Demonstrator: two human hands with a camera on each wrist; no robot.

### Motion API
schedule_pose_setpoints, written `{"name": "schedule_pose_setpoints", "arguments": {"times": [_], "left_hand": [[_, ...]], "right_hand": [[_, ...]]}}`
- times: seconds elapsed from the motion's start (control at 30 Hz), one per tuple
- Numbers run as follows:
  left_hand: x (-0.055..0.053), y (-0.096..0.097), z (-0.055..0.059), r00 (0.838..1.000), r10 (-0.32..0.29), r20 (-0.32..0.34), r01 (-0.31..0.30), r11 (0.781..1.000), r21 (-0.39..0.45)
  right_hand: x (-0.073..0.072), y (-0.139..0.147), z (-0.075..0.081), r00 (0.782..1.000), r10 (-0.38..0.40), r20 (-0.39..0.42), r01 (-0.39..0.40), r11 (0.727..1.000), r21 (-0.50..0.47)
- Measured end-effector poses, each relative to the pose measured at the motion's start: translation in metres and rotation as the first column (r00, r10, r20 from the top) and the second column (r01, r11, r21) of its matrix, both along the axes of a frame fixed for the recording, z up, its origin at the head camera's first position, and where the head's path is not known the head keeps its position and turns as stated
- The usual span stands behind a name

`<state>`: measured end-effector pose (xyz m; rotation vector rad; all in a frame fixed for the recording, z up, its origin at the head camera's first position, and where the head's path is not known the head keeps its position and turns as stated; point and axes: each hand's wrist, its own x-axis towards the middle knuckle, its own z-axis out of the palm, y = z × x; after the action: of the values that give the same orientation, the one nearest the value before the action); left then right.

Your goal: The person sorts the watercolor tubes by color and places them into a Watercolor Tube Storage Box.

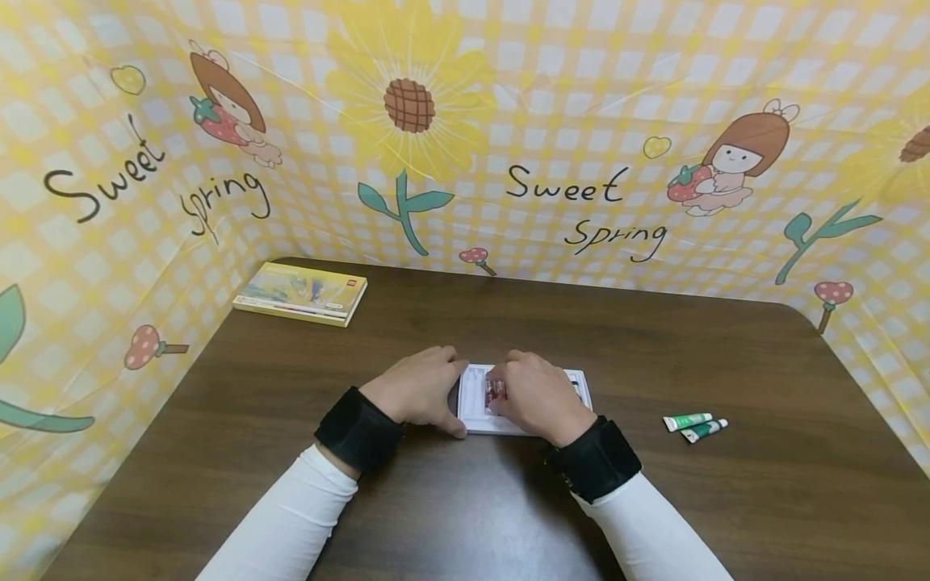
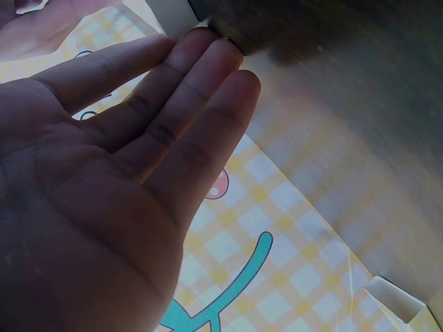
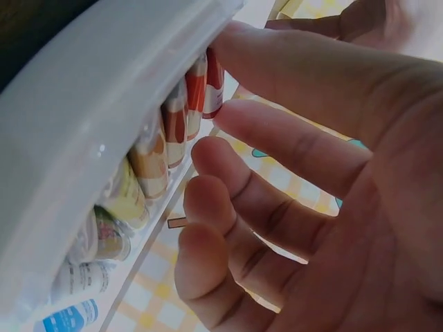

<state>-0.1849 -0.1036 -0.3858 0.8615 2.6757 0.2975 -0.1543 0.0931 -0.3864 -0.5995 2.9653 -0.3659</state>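
Observation:
A white tray [image 1: 475,415] of paint tubes lies on the table between both hands. My left hand [image 1: 425,387] spans its left side, thumb by the near corner and fingers by the far one; in the left wrist view those fingers [image 2: 201,104] are nearly straight, tips at the white edge. Over the tray, my right hand [image 1: 541,395] pinches a dark red paint tube [image 3: 214,90] between thumb and index finger, the other fingers loosely bent. Orange, brown, ochre, yellow, white and blue tubes [image 3: 149,162] line up beside it in the tray.
Two green paint tubes [image 1: 693,428] lie on the brown table [image 1: 763,363] to the right. A flat yellow box [image 1: 301,292] sits at the back left, its end open in the left wrist view. A yellow checked cloth [image 1: 567,97] walls the table at the back and sides.

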Motion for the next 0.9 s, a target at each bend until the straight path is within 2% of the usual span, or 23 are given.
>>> {"name": "schedule_pose_setpoints", "arguments": {"times": [0.37,0.67,0.8,0.9], "left_hand": [[-0.001,-0.001,0.000,1.000,0.007,0.006,-0.007,1.000,-0.005],[0.000,-0.001,0.000,1.000,0.005,0.001,-0.005,1.000,-0.005],[0.000,0.000,0.000,1.000,0.012,0.004,-0.012,1.000,-0.011],[-0.001,0.000,-0.001,1.000,0.012,0.007,-0.012,1.000,-0.017]], "right_hand": [[-0.002,-0.001,0.000,1.000,-0.012,0.026,0.013,1.000,-0.016],[0.000,0.000,0.000,1.000,-0.019,0.018,0.020,1.000,-0.013],[0.000,0.010,0.005,0.999,-0.029,0.027,0.030,0.999,-0.034],[-0.003,0.027,0.012,0.997,-0.057,0.044,0.060,0.997,-0.053]]}}
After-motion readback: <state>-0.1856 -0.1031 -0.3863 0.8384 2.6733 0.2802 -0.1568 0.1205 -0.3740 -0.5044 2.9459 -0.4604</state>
